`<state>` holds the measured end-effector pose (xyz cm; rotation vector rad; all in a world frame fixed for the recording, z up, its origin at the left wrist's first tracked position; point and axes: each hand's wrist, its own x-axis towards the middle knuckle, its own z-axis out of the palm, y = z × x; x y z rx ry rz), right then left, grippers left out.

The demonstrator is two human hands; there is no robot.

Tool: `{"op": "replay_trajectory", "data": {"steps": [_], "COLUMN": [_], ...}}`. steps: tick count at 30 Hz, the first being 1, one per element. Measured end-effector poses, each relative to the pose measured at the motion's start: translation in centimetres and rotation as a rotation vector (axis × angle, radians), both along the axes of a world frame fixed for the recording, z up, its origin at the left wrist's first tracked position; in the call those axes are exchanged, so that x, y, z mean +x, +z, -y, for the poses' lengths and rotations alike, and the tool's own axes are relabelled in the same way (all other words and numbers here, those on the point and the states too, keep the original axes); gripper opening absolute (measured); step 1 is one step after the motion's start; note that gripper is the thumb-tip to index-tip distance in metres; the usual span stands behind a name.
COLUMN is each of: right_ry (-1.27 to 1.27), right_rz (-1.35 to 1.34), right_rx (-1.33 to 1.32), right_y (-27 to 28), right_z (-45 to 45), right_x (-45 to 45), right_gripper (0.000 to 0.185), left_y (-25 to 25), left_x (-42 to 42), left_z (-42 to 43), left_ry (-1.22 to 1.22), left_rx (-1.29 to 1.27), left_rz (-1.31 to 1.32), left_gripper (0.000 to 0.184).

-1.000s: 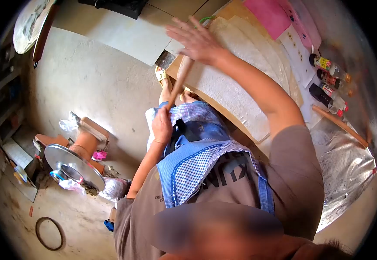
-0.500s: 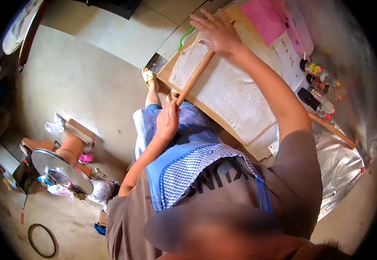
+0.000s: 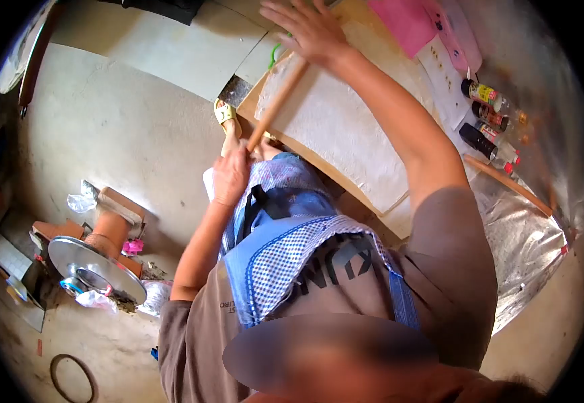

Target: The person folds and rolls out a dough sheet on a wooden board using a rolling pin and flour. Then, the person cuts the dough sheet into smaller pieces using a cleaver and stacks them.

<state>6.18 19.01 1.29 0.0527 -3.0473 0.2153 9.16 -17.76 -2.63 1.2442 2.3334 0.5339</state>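
Note:
A long wooden rolling pin [image 3: 277, 106] lies slanted over a wide, thin white dough sheet [image 3: 346, 127] on a wooden board [image 3: 319, 161]. My left hand [image 3: 230, 173] rests on the pin's lower end near the apron, slightly blurred, its fingers extended rather than wrapped round the wood. At the upper end, my right hand [image 3: 312, 37] has its fingers spread, with the heel of the palm over the pin. That end of the pin is hidden under the palm.
Several bottles [image 3: 485, 94] lie right of the board, near a second wooden stick [image 3: 507, 183] and silvery foil [image 3: 524, 252]. A pink case [image 3: 456, 40] is at upper right. On the floor at left are a stand with a round metal disc [image 3: 97, 269] and a ring [image 3: 72, 378].
Over the last half second both hands have shifted left in view, with the pin moving towards the board's left edge. The right hand is also slightly higher.

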Motion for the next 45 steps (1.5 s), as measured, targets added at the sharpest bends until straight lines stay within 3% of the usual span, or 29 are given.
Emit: {"op": "replay_trajectory", "data": {"steps": [3, 9, 11, 14, 17, 21, 23, 25, 28, 34, 37, 40, 43, 45], "right_ry": [-0.063, -0.302, -0.345, -0.432, -0.494, -0.615, -0.683, -0.736, -0.832, -1.145, -1.061, -1.106, -1.176, -1.24], "right_rz": [-0.007, -0.039, -0.055, -0.147, -0.034, -0.075, -0.058, 0.123, 0.093, -0.057, 0.129, 0.169, -0.078, -0.114], "right_rx": [-0.033, -0.072, -0.022, -0.051, -0.039, 0.012, -0.014, -0.062, -0.198, -0.142, -0.02, -0.223, -0.2, -0.169], "right_y": [-0.3, 0.0, -1.0, -1.2, 0.1, -1.0, -2.4, -1.3, -0.9, -2.2, -2.2, -0.6, -1.4, -1.8], "right_z": [0.5, 3.0, 3.4, 3.4, 2.7, 5.3, 8.1, 13.3, 17.6, 11.2, 17.2, 21.8, 15.4, 13.0], "right_x": [-3.1, 8.5, 8.3, 5.0, 3.5, 9.7, 13.8, 16.7, 19.1, 20.7, 22.3, 23.2, 23.3, 23.5], "right_gripper": [0.061, 0.06, 0.061, 0.065, 0.064, 0.066, 0.065, 0.07, 0.068, 0.063, 0.065, 0.065, 0.063, 0.063], "left_y": [1.4, 1.4, 0.5, 0.8, 0.6, 1.6, 1.9, 1.0, 2.3, 1.6, 0.4, 0.8, 0.3, 0.9], "left_x": [-4.7, -7.6, -9.0, -13.4, -16.2, -18.0, -18.3, -18.6, -18.9, -17.3, -17.9, -17.7, -17.4, -16.7], "left_z": [0.7, 1.8, 1.9, 0.5, -0.5, -3.3, -3.8, -3.1, -4.3, -14.7, -11.1, -9.8, -15.1, -17.8], "left_ry": [-0.029, -0.257, -0.371, -0.355, -0.398, -0.565, -0.604, -0.655, -0.715, -0.828, -0.884, -0.908, -0.924, -0.931], "left_rx": [0.017, 0.022, -0.013, 0.079, 0.178, 0.205, 0.228, 0.251, 0.228, 0.383, 0.347, 0.307, 0.489, 0.407], "left_rz": [-0.163, -0.179, -0.281, -0.41, -0.346, -0.356, -0.346, -0.371, -0.38, -0.368, -0.327, -0.285, -0.329, -0.308], "left_gripper": [0.029, 0.024, 0.025, 0.025, 0.024, 0.02, 0.02, 0.017, 0.017, 0.015, 0.017, 0.018, 0.017, 0.023]}}
